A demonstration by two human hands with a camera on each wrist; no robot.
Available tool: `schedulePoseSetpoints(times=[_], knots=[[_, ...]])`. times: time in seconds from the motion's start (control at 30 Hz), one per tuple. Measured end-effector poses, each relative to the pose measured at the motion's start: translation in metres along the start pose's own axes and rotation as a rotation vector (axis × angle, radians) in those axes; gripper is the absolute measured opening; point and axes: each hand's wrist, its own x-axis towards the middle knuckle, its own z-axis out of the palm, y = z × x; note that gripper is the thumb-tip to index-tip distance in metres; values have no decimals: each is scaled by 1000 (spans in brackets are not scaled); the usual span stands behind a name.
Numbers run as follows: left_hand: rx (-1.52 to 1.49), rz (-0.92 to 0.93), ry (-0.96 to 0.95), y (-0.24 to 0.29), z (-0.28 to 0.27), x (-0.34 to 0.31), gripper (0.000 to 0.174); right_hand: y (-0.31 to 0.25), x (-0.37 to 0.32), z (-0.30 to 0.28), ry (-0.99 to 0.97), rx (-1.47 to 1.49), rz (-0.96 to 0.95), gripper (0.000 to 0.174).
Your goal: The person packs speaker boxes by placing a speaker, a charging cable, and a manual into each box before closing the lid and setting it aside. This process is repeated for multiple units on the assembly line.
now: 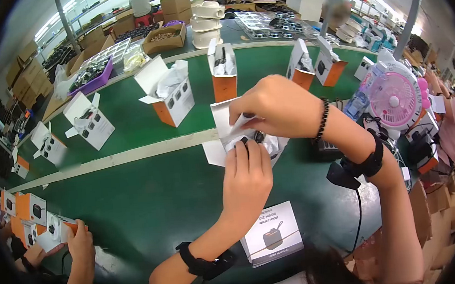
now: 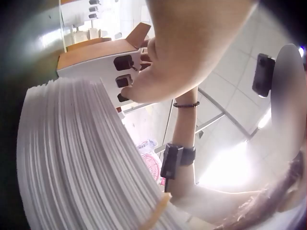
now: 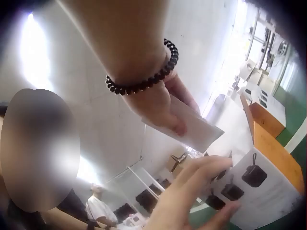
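Small white-and-orange cardboard box with black speakers printed on its side [image 3: 264, 191] stood on the green table [image 1: 135, 197], top flaps up, right in front of the person. Left hand [image 1: 249, 180] gripped its near wall, fingers over the edge and inside, thumb against the printed face. Right hand [image 1: 281, 108] was above the opening, thumb and fingers pinching a stiff white paper piece [image 3: 194, 129], whose lower end was close to the box mouth; couldn't tell if it touched. White wrapping and something dark showed inside, too small to identify. Thick stack of white printed user manuals [image 1: 272, 234], tan band across it, lay nearer the person, beside the left forearm. Far side had several more open white-and-orange boxes [image 1: 226, 86], well apart from the working one. Pink round fan [image 1: 393, 101] was off to the right. At the left edge, another person's hand [image 1: 80, 241] was on a similar carton by a small cluster of them
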Motion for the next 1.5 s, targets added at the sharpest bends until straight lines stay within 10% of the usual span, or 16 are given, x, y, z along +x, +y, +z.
schedulePoseSetpoints(times=[0.4, 0.53, 1.3, 1.43, 1.5], knots=[[5, 82, 86, -5, -1, -6, 28, 9, 7, 58, -48, -177, -53, 35], [18, 62, -18, -6, -5, -12, 32, -2, 26, 51, -277, -129, 34, 19], [-156, 153, -92, -40, -91, 38, 29, -18, 46, 5, -205, -23, 191, 13], [-137, 144, 246, -90, -138, 54, 26, -15, -18, -23, 538, 286, 252, 33], [-288, -190, 166, -119, -141, 50, 24, -18, -49, -22, 605, 252, 480, 44]])
